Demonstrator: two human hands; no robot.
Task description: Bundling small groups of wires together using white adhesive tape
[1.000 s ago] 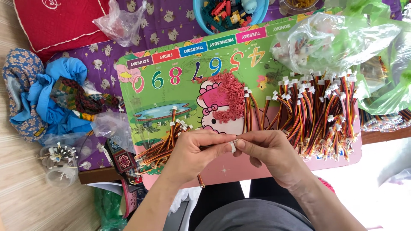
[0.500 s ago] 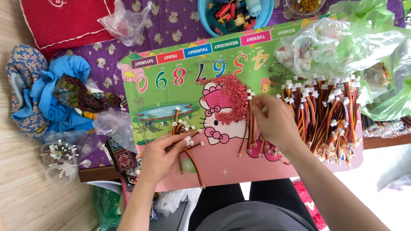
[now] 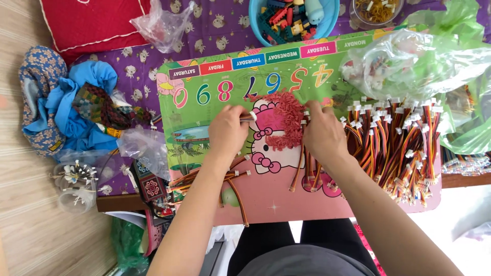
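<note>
- Head view, nearest the body: a small bundle of finished wire leads [image 3: 215, 181] lies on the pink edge of the board [image 3: 266, 199], just under the left forearm; laying each new lead parallel to these would keep them from tangling.
- Left hand [image 3: 227, 130] rests on the board with fingers curled together, pinching one white-tipped lead [image 3: 249, 117] near its connector; gripping close to the plug looks like the steadier hold.
- Right hand [image 3: 323, 134] lies palm down at the left edge of the big pile of red, black and yellow leads [image 3: 396, 145], fingers bent into the wires; I cannot tell whether they clamp one.
- Pulling a single lead straight out by its plug should avoid dragging its neighbours.
- Farther off, a clear plastic bag [image 3: 409, 61] sits beyond the pile, and a blue bowl of toy bricks [image 3: 294, 18] stands past the board.
</note>
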